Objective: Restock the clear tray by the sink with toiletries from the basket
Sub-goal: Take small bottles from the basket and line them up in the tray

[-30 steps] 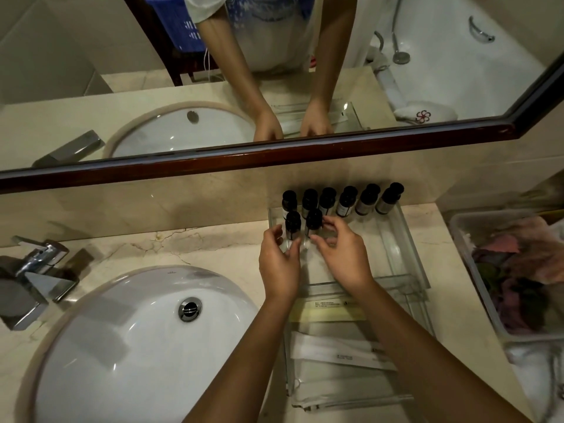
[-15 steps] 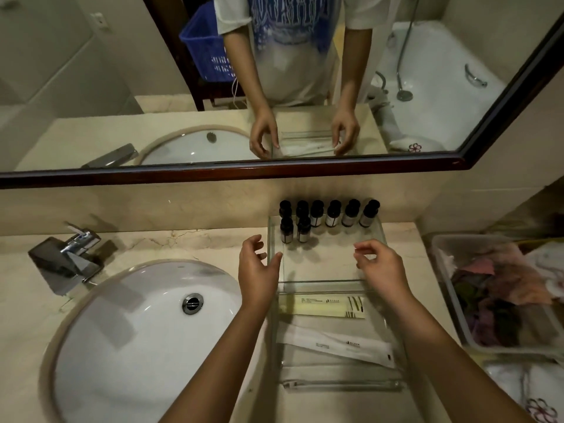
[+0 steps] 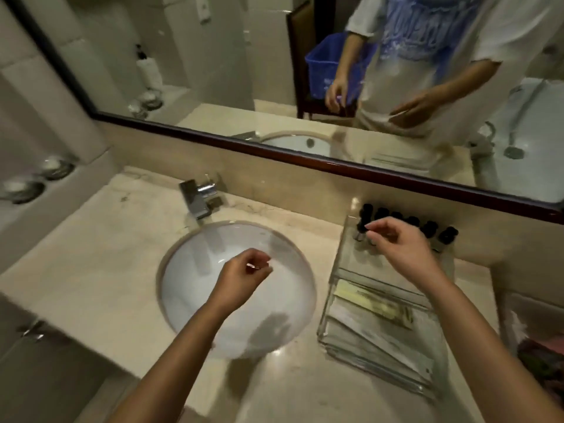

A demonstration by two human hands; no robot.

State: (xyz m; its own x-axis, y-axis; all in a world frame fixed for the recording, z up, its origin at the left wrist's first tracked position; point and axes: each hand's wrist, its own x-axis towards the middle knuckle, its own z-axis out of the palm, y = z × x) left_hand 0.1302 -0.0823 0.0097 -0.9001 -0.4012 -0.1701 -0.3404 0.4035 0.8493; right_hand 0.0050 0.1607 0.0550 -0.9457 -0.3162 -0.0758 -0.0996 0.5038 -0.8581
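Note:
The clear tray (image 3: 351, 261) sits on the marble counter right of the sink. Several small dark-capped bottles (image 3: 444, 238) stand in its far compartment, and flat sachets (image 3: 375, 306) lie in its near part. My right hand (image 3: 403, 248) hovers over the bottle compartment with fingers loosely curled and nothing in it. My left hand (image 3: 241, 277) hangs above the white sink basin (image 3: 189, 285), fingers loosely curled, holding nothing. A blue basket (image 3: 323, 68) shows only in the mirror, behind me.
A chrome faucet (image 3: 200, 196) stands behind the basin. The dark-framed mirror (image 3: 274, 148) runs along the back wall. A plastic bin (image 3: 537, 337) of coloured items sits at the far right. Two metal dishes (image 3: 39, 178) rest on a ledge at left.
The view has swung left and is blurred. Both hands have left the tray's sides: my left moved out over the sink, my right rose over the bottles.

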